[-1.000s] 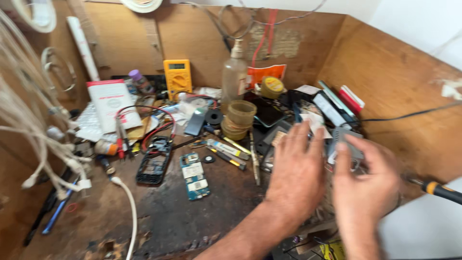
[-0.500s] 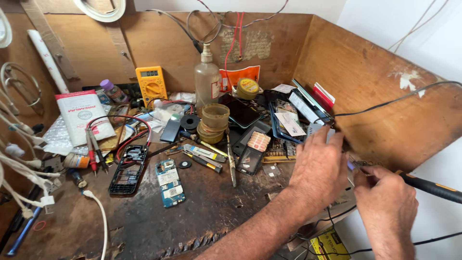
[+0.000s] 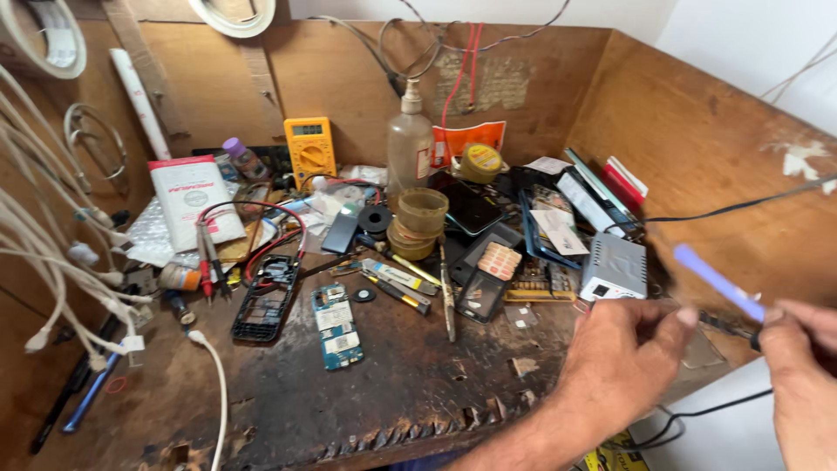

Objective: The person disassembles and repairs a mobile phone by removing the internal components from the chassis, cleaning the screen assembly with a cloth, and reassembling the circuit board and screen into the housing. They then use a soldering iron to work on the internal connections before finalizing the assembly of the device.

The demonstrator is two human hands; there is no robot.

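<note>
Hands at the bench's right edge: right hand (image 3: 798, 366) pinches the dark grip of a thin blue-tipped tool (image 3: 717, 281), likely light, stiff and corded, best held there, while left hand (image 3: 632, 353) hovers open just beside it, apart.

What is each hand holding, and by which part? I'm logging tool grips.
The right hand grips a blurred tool with a blue translucent tip near its dark lower end. The left hand appears to hold nothing.

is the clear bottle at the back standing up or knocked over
Upright. The clear bottle stands on its base against the back wall, nozzle pointing straight up.
</note>
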